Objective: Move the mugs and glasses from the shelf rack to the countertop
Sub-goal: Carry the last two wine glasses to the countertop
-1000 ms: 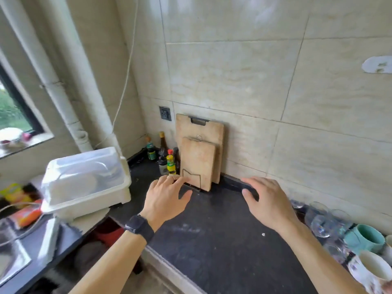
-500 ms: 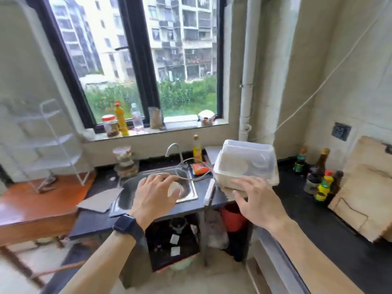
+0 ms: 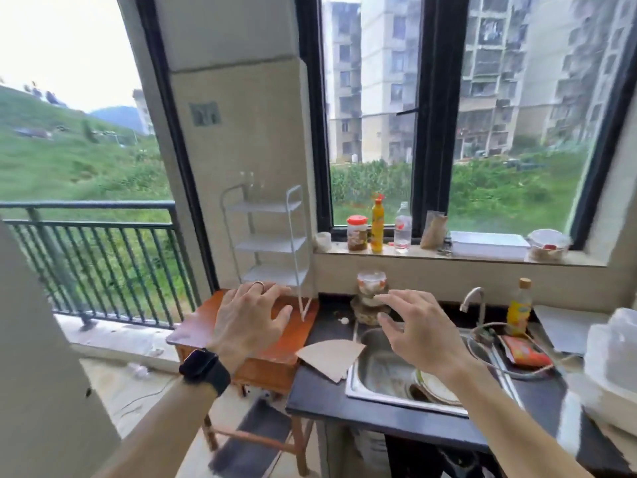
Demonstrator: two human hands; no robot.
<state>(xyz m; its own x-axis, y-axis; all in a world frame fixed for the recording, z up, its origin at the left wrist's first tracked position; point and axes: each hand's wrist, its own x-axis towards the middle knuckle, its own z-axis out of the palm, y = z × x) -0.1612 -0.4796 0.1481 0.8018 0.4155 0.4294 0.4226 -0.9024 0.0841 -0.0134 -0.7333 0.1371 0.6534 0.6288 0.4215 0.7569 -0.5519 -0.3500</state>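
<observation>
At left of centre, the white shelf rack [image 3: 272,243] stands on a wooden table [image 3: 241,339], its three shelves bare. The left hand [image 3: 251,319], fingers spread and holding nothing, hovers before it. Right of centre, the right hand [image 3: 418,331], open and empty, hangs above the steel sink [image 3: 379,367] holding plates [image 3: 436,388]. The black countertop [image 3: 324,398] surrounds the sink.

The white rack [image 3: 272,243] stands upright on the wooden table [image 3: 203,326], against the wall; its three shelves hold nothing visible. The dark bench [image 3: 320,395] adjoins the table on the right. It carries the sink [image 3: 379,367], a cardboard piece [image 3: 331,353], a bottle [image 3: 518,305] and stacked jars [image 3: 370,298].
</observation>
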